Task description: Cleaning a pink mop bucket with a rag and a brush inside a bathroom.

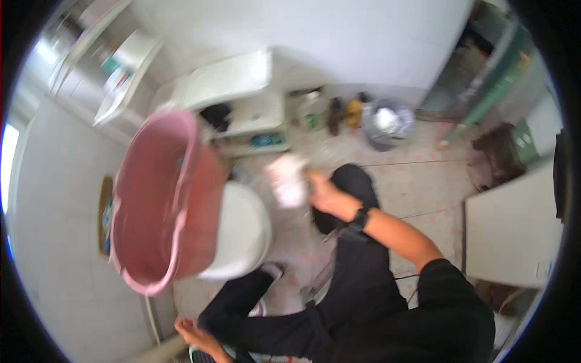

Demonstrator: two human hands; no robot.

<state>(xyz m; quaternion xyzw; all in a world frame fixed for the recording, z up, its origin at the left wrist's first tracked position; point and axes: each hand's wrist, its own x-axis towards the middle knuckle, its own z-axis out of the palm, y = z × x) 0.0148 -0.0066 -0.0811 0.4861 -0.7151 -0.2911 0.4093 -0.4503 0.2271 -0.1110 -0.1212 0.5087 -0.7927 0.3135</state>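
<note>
My right hand (328, 196), with a black watch (357, 222) on its wrist, is closed around a pinkish-white bundle (287, 180). Motion blurs the bundle, so its exact kind does not show. It is held above the floor, in front of my knees. At the lower left my left hand (196, 337) is beside my knee, fingers curled, with nothing visible in them. A large pink plastic tub (203, 212) stands tilted on a rounded white seat or lid (247, 233), left of the bundle.
White shelves (224, 78) line the far left corner. Along the far wall stand a clear jug (311, 112), a dark bottle (334, 116), a yellow bottle (354, 113) and a lined bin (387, 130). A pale cabinet (511, 224) is at the right.
</note>
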